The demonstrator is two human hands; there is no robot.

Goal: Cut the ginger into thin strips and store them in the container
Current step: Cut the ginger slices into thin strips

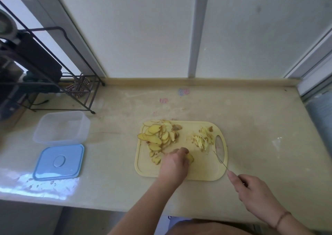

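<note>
L hand [175, 160] pinches ginger slices [188, 157], R hand [251, 189] grips knife [220, 160]; beige counter [260, 127]

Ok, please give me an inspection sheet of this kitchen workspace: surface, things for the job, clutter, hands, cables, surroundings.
Surface: beige counter, stained, with faint coloured marks near the back.
Job's things: yellow cutting board; pile of ginger slices on its left part; small heap of ginger strips near its handle hole; clear container, nothing seen inside; blue lid lying in front of it.
Clutter: peel scraps near the counter's front edge.
Hands: left hand grips some ginger slices on the board; right hand holds a knife, blade tip over the board.
Cables: one dark cable under the rack.
Surroundings: black wire rack at left; frosted window panels behind.
</note>
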